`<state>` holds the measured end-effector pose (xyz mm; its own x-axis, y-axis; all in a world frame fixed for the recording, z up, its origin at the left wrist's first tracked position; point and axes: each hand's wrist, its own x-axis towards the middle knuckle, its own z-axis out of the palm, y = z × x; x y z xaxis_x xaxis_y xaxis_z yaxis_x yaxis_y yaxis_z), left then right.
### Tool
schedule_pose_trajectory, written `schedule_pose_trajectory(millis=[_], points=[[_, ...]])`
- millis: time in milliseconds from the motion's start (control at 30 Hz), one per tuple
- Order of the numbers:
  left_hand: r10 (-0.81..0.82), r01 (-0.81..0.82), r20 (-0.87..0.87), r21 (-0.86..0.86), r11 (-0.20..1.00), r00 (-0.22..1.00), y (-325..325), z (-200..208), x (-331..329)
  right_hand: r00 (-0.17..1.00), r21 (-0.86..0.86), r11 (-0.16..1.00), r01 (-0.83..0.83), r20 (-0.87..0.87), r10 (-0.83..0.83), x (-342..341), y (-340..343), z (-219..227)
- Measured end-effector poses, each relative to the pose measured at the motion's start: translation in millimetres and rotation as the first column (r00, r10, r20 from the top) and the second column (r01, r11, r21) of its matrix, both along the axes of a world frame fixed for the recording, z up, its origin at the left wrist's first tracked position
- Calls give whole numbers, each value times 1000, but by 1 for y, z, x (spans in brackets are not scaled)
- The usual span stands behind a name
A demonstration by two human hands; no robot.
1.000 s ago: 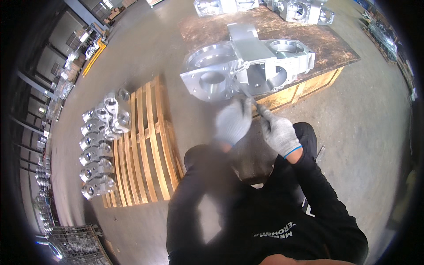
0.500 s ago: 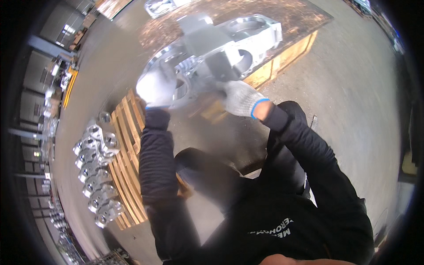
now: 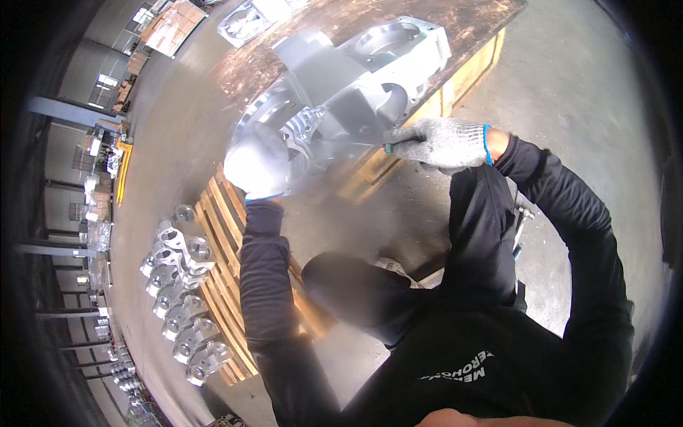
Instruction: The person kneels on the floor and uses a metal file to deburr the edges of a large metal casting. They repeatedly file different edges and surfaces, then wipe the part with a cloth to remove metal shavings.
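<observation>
A large silver machined metal casting (image 3: 413, 64) with round bores lies at the near edge of a wooden-sided table. My left hand (image 3: 256, 165), in a white glove washed out by glare, grips the casting's near left side by a ring-shaped opening; its fingertips are partly lost in the brightness. To the right, my right hand (image 3: 445, 142) in a grey knit glove with a blue cuff is closed round the handle of a thin rod-like tool (image 3: 356, 144). The tool points left toward the casting's lower part. Whether its tip touches metal is too blurred to tell.
The table (image 3: 455, 18) has a worn brown top, with another metal part (image 3: 245, 25) at its far left. Several similar castings (image 3: 181, 306) stand in a row beside a wooden pallet (image 3: 228, 249) on the left floor. My knees are just below the table edge.
My right hand has drawn back to the right, away from the casting, and the thin tool now shows. My left hand stays at the casting. The whole view has shifted slightly.
</observation>
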<state>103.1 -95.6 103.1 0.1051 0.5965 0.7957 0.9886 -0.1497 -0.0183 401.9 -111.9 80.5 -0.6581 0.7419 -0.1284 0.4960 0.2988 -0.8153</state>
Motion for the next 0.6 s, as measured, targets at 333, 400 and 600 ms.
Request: schedule_pose_trajectory(millis=[333,400,600], points=[[72,-73,-40,-14,997,997,2,1,-1,742,-292,942,-164,-666,-77,-25,-7,-39],[72,-74,-29,-80,994,997,0,3,1,769,-531,817,-225,-611,-186,-30,1,-55],[140,-149,-104,-84,985,985,0,-4,-3,730,685,720,110,-548,409,-41,9,-89]])
